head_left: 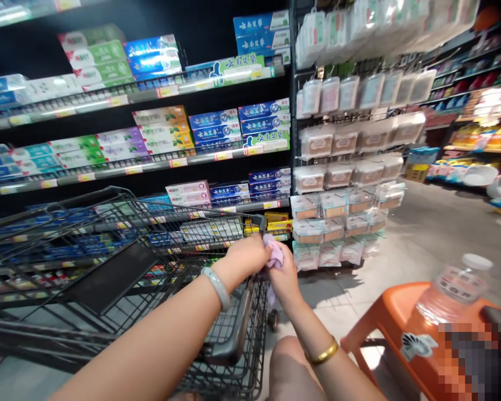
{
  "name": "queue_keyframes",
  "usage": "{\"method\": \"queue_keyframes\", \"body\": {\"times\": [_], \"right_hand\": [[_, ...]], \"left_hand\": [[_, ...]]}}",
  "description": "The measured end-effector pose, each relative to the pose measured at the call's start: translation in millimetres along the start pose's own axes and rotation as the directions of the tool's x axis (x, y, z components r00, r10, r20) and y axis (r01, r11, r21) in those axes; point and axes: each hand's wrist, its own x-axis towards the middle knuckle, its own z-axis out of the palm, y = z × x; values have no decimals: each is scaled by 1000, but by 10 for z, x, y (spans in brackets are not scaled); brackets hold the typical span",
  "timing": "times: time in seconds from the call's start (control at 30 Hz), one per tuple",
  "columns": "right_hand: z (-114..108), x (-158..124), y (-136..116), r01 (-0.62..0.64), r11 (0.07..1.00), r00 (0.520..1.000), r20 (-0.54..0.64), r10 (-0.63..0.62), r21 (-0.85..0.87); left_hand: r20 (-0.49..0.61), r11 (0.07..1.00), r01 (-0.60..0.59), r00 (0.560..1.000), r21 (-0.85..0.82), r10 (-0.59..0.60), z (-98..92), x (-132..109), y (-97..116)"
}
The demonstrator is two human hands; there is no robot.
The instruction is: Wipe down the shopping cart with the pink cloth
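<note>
My left hand (247, 256) and my right hand (284, 277) meet at the far corner of a dark wire shopping cart (121, 262). Both are closed around a small pale pink cloth (274, 253), which is bunched between them against the cart's top rail. The left wrist carries a pale jade bangle (218, 287). A gold bangle (322, 352) sits on the right wrist. The cloth's lower end hangs down behind my right hand.
Shelves of boxed toothpaste (217, 125) run behind the cart. A rack of hanging packets (342, 167) stands to the right. An orange plastic stool (394, 323) with a clear water bottle (453, 292) on it sits at lower right. My knee (294, 370) shows below.
</note>
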Motion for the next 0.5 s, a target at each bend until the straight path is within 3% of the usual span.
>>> {"method": "queue_keyframes", "body": {"times": [0.1, 0.33, 0.5], "right_hand": [[8, 80, -55, 48, 999, 999, 6, -48, -8], [-81, -222, 472, -125, 979, 990, 42, 133, -159], [-131, -153, 97, -68, 995, 994, 79, 73, -68]], "left_hand": [[-4, 1000, -18, 1000, 9, 19, 13, 13, -6], [9, 999, 43, 999, 23, -44, 28, 52, 16], [15, 999, 45, 999, 15, -46, -3, 50, 34]]}}
